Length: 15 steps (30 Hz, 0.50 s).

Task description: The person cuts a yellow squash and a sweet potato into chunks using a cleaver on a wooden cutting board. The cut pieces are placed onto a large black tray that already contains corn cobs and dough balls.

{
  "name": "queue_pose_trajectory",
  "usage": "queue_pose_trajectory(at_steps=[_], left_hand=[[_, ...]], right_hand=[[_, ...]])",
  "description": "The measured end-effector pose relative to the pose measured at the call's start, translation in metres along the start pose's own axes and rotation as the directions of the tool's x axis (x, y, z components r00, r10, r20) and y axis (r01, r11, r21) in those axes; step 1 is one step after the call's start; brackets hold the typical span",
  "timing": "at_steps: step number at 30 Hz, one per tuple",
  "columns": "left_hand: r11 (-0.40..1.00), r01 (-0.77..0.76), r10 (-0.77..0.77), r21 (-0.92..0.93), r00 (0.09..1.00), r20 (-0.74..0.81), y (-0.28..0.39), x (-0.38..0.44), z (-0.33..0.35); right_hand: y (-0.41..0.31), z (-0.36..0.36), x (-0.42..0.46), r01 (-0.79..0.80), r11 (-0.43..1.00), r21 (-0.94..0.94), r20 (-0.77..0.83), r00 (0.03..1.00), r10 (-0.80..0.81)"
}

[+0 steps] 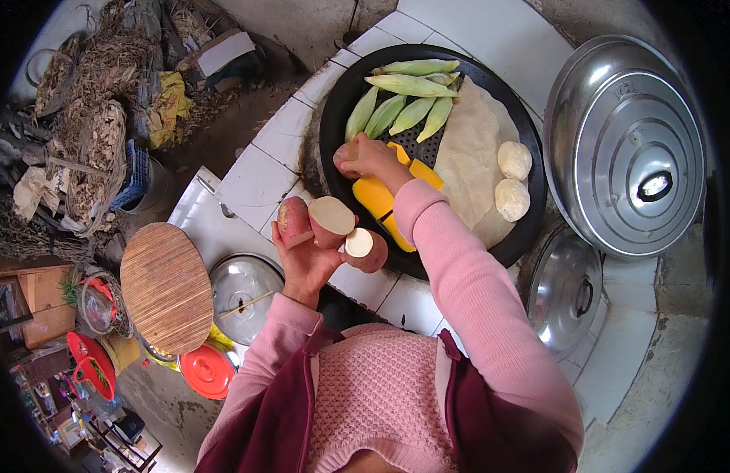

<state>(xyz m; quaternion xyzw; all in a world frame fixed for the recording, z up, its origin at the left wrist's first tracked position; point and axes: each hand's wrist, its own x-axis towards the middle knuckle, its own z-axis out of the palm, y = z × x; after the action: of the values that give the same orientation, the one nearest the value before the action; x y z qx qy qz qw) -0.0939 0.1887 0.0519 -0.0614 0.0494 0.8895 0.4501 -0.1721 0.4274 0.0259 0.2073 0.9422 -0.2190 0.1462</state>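
In my left hand (pixel 308 269) rest three cut pieces of red-skinned sweet potato (pixel 331 222), their pale cut faces showing, just outside the wok's near left rim. My right hand (pixel 376 158) grips another sweet potato piece (pixel 346 159) at the left inner side of a large black wok (pixel 533 195). Under it lies a dark perforated steamer rack (pixel 417 141). Several ears of corn in green husks (pixel 409 86) fill the far part. Yellow pumpkin pieces (pixel 373 197) sit beneath my right wrist. Two pale dough balls (pixel 512 200) lie on a damp cream cloth (pixel 468 159) at the right.
White tiles (pixel 264 177) surround the wok on the stove. A large metal lid (pixel 628 159) leans at the right, near another lidded pot (pixel 569 292). To the left are a round wooden board (pixel 166 288), a metal lid (pixel 246 298) with a chopstick, and a red lid (pixel 207 371). Dry kindling (pixel 104 77) is heaped beyond.
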Motion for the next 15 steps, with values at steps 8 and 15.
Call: queue_pose_trajectory(at_steps=[8,15], left_hand=[[0.998,0.013,-0.009,-0.065,0.997,0.071,0.003,0.007,-0.001],[0.99,0.027,-0.024,-0.135,0.999,0.023,0.005,0.028,-0.005]], right_hand=[[0.022,-0.006,-0.008,0.2,0.768,0.609,-0.203,0.975,-0.093],[0.058,-0.036,-0.091,-0.131,-0.41,0.903,0.088,0.989,-0.121]])
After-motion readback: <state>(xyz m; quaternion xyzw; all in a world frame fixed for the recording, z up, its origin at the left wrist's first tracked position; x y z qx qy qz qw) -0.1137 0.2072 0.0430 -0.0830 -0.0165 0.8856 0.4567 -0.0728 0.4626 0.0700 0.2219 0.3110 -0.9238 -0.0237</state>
